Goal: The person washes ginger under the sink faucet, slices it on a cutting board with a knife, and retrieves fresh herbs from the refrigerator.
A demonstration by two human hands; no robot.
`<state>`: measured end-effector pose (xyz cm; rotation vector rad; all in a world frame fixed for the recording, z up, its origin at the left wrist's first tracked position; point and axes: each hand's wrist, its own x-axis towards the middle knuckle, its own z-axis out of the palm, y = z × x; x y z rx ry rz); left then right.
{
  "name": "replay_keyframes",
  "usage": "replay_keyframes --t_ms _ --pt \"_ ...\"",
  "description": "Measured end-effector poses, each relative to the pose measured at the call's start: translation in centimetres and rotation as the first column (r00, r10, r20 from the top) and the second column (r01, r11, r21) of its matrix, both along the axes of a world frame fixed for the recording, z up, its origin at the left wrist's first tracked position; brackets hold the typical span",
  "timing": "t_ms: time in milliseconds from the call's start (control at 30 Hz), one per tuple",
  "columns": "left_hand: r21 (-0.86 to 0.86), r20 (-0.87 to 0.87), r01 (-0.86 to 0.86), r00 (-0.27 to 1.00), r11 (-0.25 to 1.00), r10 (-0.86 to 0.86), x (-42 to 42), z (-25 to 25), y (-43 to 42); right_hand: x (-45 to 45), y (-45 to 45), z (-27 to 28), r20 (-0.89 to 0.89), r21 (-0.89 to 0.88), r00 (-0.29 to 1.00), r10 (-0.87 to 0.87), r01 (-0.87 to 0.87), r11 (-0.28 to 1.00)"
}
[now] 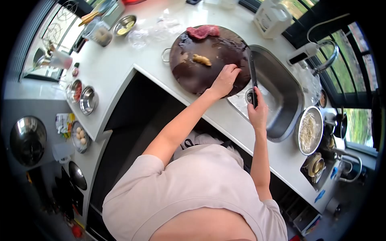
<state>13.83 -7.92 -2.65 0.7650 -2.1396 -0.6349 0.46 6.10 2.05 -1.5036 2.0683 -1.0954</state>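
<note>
My right hand (257, 110) is wrapped round the black handle of a kitchen knife (252, 68). The blade points away from me, over the gap between the cutting board's right side and the sink. My left hand (226, 80) is over the near right part of the round dark cutting board (219, 54), its fingers bent and close together; whatever may be under the fingertips is hidden. A piece of ginger (201, 60) lies mid-board, to the left of that hand. At the board's far edge rests a piece of raw red meat (203, 32).
A steel sink (295, 102) adjoins the board on the right. Beyond it stand a faucet (333, 54) and a bowl of pale shreds (309, 132). Leftward are clear plastic bags (155, 32), steel bowls (88, 99) and a bowl of eggs (81, 136). A white jug (272, 19) stands behind.
</note>
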Motion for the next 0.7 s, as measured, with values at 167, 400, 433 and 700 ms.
replay_keyframes --t_ms 167,400,433,700 --pt "0.089 0.028 0.057 0.998 0.994 -0.06 0.6 0.5 -0.1 -0.5 0.9 -1.1 -0.078 -0.036 0.997 0.013 -0.016 0.999" --pt "-0.041 0.103 -0.25 0.962 0.967 0.253 4.9 -0.7 -1.9 0.6 -0.3 -0.6 -0.224 0.095 0.973 0.065 -0.044 0.994" --pt "0.004 0.071 -0.264 0.962 0.965 0.263 5.1 -0.3 -1.9 0.8 -0.5 -0.2 -0.255 0.08 0.965 0.062 -0.043 0.996" --pt "0.257 -0.315 -0.53 0.744 0.808 0.589 7.2 2.5 -0.8 1.6 -0.8 0.7 -0.406 -0.418 0.909 -0.093 -0.094 0.903"
